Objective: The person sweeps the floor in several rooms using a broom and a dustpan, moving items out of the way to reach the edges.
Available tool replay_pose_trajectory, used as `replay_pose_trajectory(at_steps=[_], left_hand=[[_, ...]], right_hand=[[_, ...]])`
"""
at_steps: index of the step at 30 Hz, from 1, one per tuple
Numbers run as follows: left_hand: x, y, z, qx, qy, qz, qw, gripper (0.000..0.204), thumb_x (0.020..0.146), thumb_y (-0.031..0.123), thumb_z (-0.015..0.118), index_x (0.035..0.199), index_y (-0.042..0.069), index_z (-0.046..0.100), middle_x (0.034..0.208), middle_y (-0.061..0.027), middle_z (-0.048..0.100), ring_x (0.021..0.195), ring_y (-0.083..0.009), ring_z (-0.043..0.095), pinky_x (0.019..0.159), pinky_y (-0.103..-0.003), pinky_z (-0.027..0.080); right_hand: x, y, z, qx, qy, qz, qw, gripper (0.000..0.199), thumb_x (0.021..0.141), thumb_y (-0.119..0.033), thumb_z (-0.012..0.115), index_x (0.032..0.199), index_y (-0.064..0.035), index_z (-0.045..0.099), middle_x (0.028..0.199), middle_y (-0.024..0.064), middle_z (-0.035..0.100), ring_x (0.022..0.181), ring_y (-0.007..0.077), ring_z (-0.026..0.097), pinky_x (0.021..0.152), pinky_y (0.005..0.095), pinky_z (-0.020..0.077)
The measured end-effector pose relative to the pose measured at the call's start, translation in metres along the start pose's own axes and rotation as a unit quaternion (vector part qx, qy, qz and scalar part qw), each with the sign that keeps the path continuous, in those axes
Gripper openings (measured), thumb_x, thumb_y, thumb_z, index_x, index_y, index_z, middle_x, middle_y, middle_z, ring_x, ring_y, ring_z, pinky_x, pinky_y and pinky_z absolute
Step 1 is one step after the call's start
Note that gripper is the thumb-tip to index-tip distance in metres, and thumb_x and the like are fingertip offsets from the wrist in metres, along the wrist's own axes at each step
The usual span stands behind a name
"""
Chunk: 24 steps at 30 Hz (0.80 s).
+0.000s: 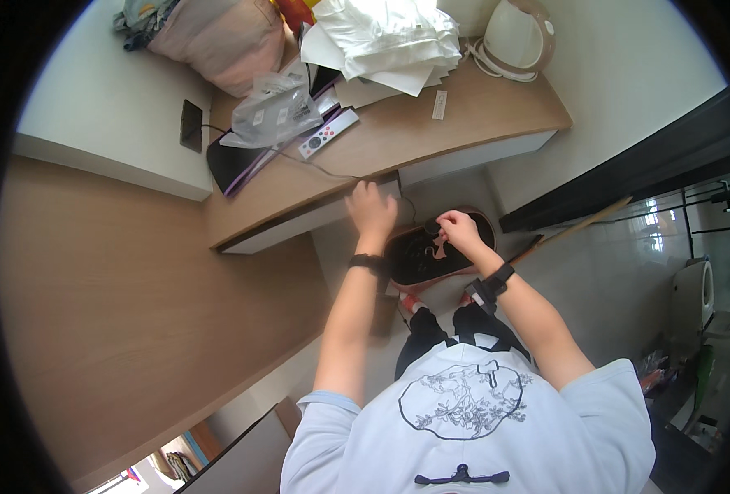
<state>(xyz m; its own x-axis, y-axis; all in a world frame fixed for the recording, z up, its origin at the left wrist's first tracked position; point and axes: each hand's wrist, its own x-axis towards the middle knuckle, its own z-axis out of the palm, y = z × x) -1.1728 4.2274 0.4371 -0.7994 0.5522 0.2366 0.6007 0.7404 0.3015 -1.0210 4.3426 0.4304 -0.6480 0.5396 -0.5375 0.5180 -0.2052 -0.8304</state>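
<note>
My left hand [371, 210] is raised at the front edge of the desk [488, 115], beside the pale drawer front [299, 221]. Its fingers look spread, slightly smeared by motion, with nothing visible in them. Lower and to the right, my right hand [461, 230] is closed in a pinch above an oval pink-rimmed thing with a dark top [410, 257]. A small dark shape shows at those fingertips, too small to name. Pale pinkish figures mark the dark top. Black bands sit on both wrists.
On the desk lie a white remote control [329, 134], a clear plastic bag [274, 111], white papers or bags [390, 41] and a pink cushion-like bundle [221, 41]. An electric kettle [513, 41] stands back right. A thin cable [320, 169] crosses the desk edge. A wooden pole [583, 222] leans rightward.
</note>
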Motion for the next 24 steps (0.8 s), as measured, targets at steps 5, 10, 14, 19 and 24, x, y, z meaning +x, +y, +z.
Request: replay_pose_trajectory(at_steps=[5, 10, 14, 19, 24], left_hand=[[0.006, -0.001, 0.000, 0.064, -0.010, 0.047, 0.997, 0.057, 0.060, 0.025, 0.059, 0.108, 0.002, 0.041, 0.107, -0.0125, 0.041, 0.104, -0.0263, 0.038, 0.090, -0.042, 0.027], [-0.001, -0.002, 0.007, 0.060, -0.023, 0.026, 0.998, 0.061, 0.059, 0.030, 0.059, 0.110, 0.003, 0.040, 0.107, -0.0141, 0.042, 0.106, -0.0287, 0.037, 0.086, -0.039, 0.030], [0.007, -0.011, 0.010, 0.055, 0.031, 0.070, 0.996, 0.060, 0.063, 0.034, 0.057, 0.111, 0.002, 0.039, 0.108, -0.0146, 0.043, 0.106, -0.0296, 0.038, 0.085, -0.038, 0.031], [0.010, 0.011, -0.015, -0.089, -0.062, -0.008, 0.994, 0.046, 0.065, 0.020, 0.055, 0.104, -0.002, 0.042, 0.101, -0.0194, 0.046, 0.098, -0.0338, 0.042, 0.080, -0.040, 0.035], [-0.042, -0.066, 0.040, -0.263, 0.084, -0.266, 0.924, 0.040, 0.070, 0.019, 0.052, 0.101, -0.004, 0.042, 0.094, -0.0161, 0.048, 0.087, -0.0279, 0.047, 0.078, -0.036, 0.038]], right_hand=[[0.020, -0.010, 0.027, -0.097, 0.009, -0.083, 0.992, 0.017, 0.071, -0.014, 0.048, 0.079, -0.0026, 0.058, 0.067, 0.0120, 0.059, 0.063, 0.0234, 0.058, 0.062, 0.0306, 0.0454], [0.045, -0.045, 0.066, -0.176, 0.068, -0.249, 0.950, 0.017, 0.070, -0.015, 0.048, 0.081, -0.0048, 0.055, 0.080, 0.0153, 0.056, 0.077, 0.0314, 0.054, 0.068, 0.0372, 0.0434], [0.070, -0.083, 0.094, -0.231, 0.113, -0.337, 0.906, 0.022, 0.070, -0.020, 0.054, 0.087, -0.0048, 0.053, 0.081, 0.0133, 0.055, 0.073, 0.0309, 0.054, 0.065, 0.0367, 0.0442], [0.086, -0.083, 0.103, -0.357, 0.123, -0.299, 0.876, 0.022, 0.066, -0.024, 0.061, 0.073, -0.0063, 0.049, 0.080, 0.0121, 0.051, 0.070, 0.0279, 0.055, 0.060, 0.0354, 0.0451], [0.084, -0.077, 0.100, -0.411, 0.142, -0.399, 0.807, 0.021, 0.062, -0.017, 0.062, 0.075, -0.0084, 0.050, 0.075, 0.0091, 0.049, 0.066, 0.0237, 0.055, 0.056, 0.0332, 0.0456]])
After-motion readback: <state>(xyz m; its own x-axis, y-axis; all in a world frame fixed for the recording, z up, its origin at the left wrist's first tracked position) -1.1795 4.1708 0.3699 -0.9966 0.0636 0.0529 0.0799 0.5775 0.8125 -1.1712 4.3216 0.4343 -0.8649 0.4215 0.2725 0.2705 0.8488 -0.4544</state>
